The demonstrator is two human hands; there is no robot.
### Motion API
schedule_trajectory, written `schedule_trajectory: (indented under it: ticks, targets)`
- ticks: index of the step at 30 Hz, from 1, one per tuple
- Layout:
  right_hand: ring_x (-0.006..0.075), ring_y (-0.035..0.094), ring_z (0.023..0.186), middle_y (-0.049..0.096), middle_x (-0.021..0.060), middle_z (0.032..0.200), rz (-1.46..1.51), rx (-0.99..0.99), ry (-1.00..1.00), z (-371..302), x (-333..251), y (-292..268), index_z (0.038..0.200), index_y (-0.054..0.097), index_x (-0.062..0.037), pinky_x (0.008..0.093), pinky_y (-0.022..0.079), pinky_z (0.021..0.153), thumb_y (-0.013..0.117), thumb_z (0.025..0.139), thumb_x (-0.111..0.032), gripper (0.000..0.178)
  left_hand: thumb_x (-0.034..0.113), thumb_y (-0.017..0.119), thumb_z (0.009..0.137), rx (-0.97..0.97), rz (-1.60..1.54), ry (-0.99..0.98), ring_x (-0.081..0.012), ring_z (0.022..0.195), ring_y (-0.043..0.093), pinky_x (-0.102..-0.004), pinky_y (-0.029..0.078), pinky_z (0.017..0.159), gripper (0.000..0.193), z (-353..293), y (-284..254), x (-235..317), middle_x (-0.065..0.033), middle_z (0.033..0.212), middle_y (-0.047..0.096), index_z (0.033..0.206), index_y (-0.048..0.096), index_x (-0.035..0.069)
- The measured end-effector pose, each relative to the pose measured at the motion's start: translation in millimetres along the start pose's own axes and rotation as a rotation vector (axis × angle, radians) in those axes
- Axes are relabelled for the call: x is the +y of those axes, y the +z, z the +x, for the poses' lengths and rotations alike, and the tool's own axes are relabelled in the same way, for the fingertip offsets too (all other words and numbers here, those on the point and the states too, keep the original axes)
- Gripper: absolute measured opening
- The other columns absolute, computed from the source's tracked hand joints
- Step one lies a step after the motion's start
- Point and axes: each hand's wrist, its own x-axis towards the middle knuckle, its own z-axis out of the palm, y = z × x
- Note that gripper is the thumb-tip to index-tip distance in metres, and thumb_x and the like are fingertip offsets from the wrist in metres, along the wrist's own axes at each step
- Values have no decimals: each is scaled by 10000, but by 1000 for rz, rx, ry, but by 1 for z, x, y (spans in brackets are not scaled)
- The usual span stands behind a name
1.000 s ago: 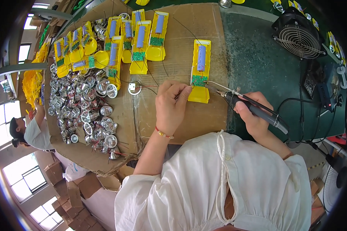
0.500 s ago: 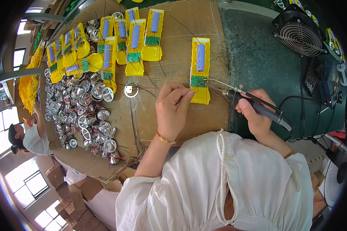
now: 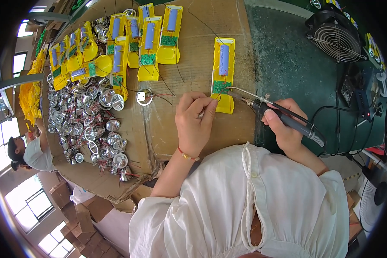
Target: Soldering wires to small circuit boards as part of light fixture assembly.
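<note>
In front of me a yellow plastic housing [image 3: 224, 106] lies on the cardboard, with a purple cylindrical battery [image 3: 224, 60] and a small green circuit board [image 3: 219, 86] in it. My left hand [image 3: 194, 122] is closed in a pinch on a thin wire [image 3: 218, 98] by the board's lower edge. My right hand [image 3: 287, 136] grips a black soldering iron [image 3: 300, 127] like a pen. A thin metal tube [image 3: 245, 93] fixed along the iron reaches to the board, and the iron's tip points there too; exact contact is too small to tell.
Several similar yellow housings [image 3: 148, 71] with batteries lie at the far left. Below them is a heap of silver reflector cups [image 3: 90, 114]; one wired cup [image 3: 144, 97] lies apart. A black fan [image 3: 335, 41] stands at the far right. Another person [image 3: 34, 152] is at the left.
The view has shifted slightly, so the table's things sit a little higher in the picture. Both hands keep nearly the same pose at the circuit board.
</note>
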Motion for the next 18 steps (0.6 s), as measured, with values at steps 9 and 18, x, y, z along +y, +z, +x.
schedule_trajectory:
  ticks: [9, 18]
  targets:
    - [125, 572, 613, 585, 101, 720, -112, -48, -54, -4, -3, -6, 881, 520, 28, 245, 474, 564, 605, 809, -66, 146, 69, 668, 733, 1, 24, 4, -213, 688, 531, -319, 408, 639, 50, -1, 0, 0, -63, 808, 568, 764, 638, 42]
    - [127, 567, 590, 584, 105, 697, -23, 55, -47, -3, -1, -9, 896, 524, 34, 245, 483, 555, 591, 818, -71, 147, 87, 661, 745, -19, 34, 4, -180, 628, 524, -302, 382, 624, 43, 1, -2, 1, -42, 793, 567, 754, 635, 53]
